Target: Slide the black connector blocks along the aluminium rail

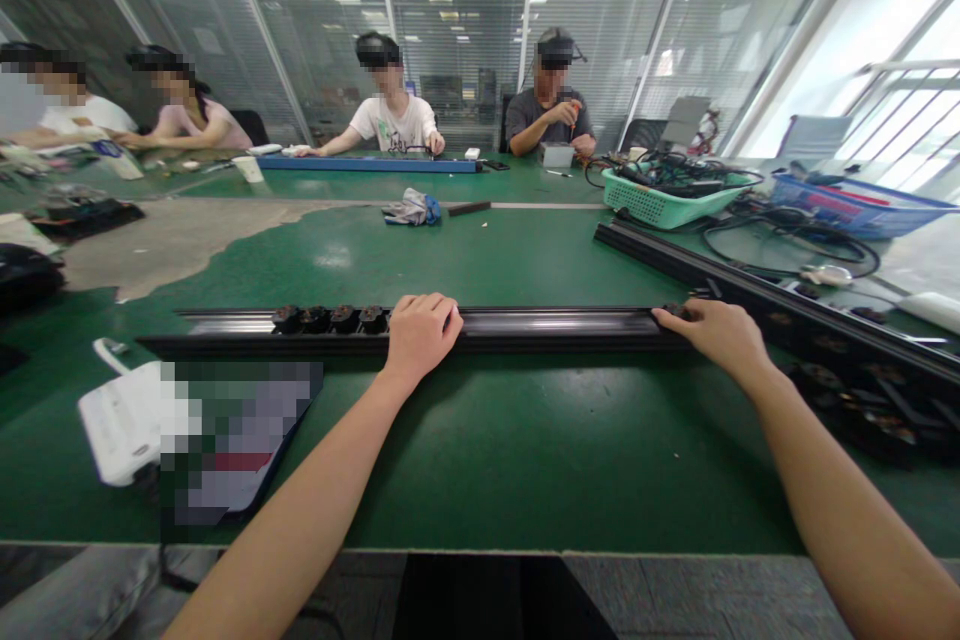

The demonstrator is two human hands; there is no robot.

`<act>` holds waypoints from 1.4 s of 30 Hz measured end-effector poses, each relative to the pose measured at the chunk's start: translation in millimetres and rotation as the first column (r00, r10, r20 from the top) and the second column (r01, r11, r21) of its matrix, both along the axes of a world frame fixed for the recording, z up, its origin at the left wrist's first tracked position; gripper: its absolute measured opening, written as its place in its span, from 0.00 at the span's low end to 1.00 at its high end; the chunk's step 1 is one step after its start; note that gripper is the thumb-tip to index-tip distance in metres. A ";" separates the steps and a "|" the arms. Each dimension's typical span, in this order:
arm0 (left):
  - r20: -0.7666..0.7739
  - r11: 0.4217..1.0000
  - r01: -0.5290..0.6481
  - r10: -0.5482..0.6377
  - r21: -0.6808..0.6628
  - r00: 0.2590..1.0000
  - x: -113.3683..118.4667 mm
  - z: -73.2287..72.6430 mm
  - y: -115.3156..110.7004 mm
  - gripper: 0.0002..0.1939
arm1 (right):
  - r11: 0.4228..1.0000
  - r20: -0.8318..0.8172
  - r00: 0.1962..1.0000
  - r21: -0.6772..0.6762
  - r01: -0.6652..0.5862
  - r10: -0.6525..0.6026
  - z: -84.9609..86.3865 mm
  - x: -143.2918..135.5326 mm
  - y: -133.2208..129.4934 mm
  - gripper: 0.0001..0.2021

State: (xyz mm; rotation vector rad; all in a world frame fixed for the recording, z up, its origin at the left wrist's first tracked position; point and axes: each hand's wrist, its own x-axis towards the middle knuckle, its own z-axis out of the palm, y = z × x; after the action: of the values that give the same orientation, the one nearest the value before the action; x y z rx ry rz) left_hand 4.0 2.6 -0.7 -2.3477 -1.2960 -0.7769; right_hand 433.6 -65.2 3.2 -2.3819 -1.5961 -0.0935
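A long black rail [555, 323] with a shiny channel lies crosswise in front of me on the green table. Several small round black modules [344, 319] sit in a row in its left half. My left hand [421, 332] is closed over the rail just right of that row; what lies under its fingers is hidden. At the rail's right end, my right hand [716, 328] pinches a small black module [677, 311], mostly covered by the fingers.
A second black rail [660, 255] slants along the right, beside cables and a green basket [652, 205]. A blue basket [862, 205] stands farther right. At left lie a white device [124, 420] and a phone-like slab [281, 420]. Several co-workers sit across the table.
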 end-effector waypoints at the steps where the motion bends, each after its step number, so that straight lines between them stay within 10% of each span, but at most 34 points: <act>1: 0.003 1.000 0.000 0.000 -0.003 1.000 0.1 0.2 -0.1 0.16 | 1.000 0.000 1.000 0.003 0.000 0.000 -0.1 0.5 -0.1 0.29; 42: 0.016 1.000 0.004 -0.003 -0.029 1.000 0.7 2.1 -1.2 0.16 | 0.994 -0.015 0.996 -0.072 0.088 -0.089 3.1 23.3 -4.4 0.29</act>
State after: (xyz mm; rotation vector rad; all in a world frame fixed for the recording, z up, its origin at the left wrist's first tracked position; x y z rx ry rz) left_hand 4.7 1.5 1.4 -2.3720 -1.3188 -0.7841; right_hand 457.0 -69.6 6.3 -2.5007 -1.5098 -0.0332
